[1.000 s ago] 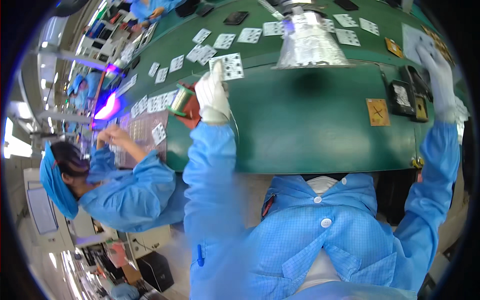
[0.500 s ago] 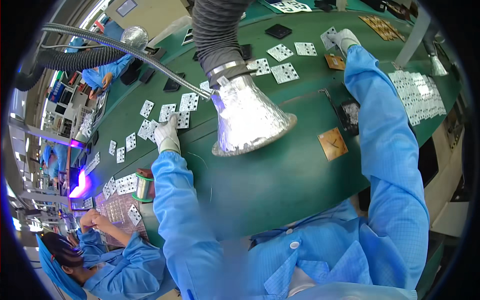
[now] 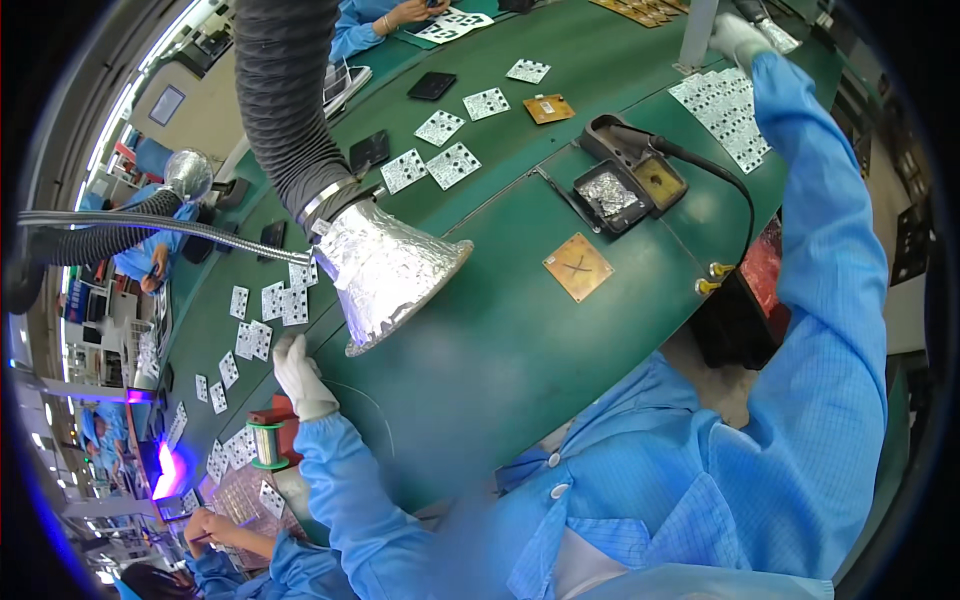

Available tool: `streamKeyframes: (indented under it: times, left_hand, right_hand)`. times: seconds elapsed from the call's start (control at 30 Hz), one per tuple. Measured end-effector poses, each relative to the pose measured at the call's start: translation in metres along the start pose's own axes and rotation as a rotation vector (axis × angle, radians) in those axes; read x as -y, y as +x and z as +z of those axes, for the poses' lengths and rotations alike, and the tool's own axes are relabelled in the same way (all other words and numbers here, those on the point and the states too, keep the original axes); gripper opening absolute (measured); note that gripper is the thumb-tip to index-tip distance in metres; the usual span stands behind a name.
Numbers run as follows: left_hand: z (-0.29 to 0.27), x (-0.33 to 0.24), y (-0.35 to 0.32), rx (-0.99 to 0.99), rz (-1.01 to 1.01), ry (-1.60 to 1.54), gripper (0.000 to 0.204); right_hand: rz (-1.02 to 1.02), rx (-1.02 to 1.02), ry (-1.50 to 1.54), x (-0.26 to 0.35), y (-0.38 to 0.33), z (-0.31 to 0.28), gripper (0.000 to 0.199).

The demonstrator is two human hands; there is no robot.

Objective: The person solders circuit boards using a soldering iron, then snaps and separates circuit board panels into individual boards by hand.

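Note:
My left hand (image 3: 303, 380), in a white glove, is at the left of the green table with its fingers curled closed. What it holds, if anything, is hidden. A thin wire (image 3: 372, 402) curves across the table beside it, and a spool of solder wire (image 3: 267, 443) on a red stand is close to its wrist. Small white circuit boards (image 3: 260, 340) lie just beyond its fingers. My right hand (image 3: 740, 40), also gloved, reaches to the far right, between a metal post (image 3: 698, 38) and a foil-covered cone (image 3: 777, 36). Its fingers are not clear. Below it lies a panel of white boards (image 3: 720, 115).
A foil-wrapped fume hood (image 3: 395, 265) on a black hose hangs over the table. A soldering iron stand (image 3: 640, 180), a brown square plate (image 3: 578, 267) and more boards (image 3: 453, 165) lie about. Co-workers' hands (image 3: 205, 530) are at lower left and at the top (image 3: 405, 14).
My view has swung right. My right hand has left the small circuit board and moved right, past the panel. My left hand has drawn back from the boards toward the spool.

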State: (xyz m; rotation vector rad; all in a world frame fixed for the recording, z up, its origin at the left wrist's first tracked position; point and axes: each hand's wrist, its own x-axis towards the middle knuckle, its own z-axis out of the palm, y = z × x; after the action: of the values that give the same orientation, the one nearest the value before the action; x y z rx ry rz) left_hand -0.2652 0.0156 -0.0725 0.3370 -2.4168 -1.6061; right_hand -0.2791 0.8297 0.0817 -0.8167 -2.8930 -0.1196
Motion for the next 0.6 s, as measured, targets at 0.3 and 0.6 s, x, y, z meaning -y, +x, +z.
streamKeyframes:
  times: [0.3, 0.6]
  left_hand:
    - [-0.011, -0.015, -0.127, 0.331, -0.235, -0.652, 0.060]
    - [0.016, -0.057, -0.209, 0.524, -0.169, -0.064, 0.053]
  right_hand:
    - [0.168, 0.152, -0.100, 0.015, -0.154, 0.073, 0.063]
    - [0.297, 0.168, 0.057, -0.010, -0.125, 0.100, 0.061]
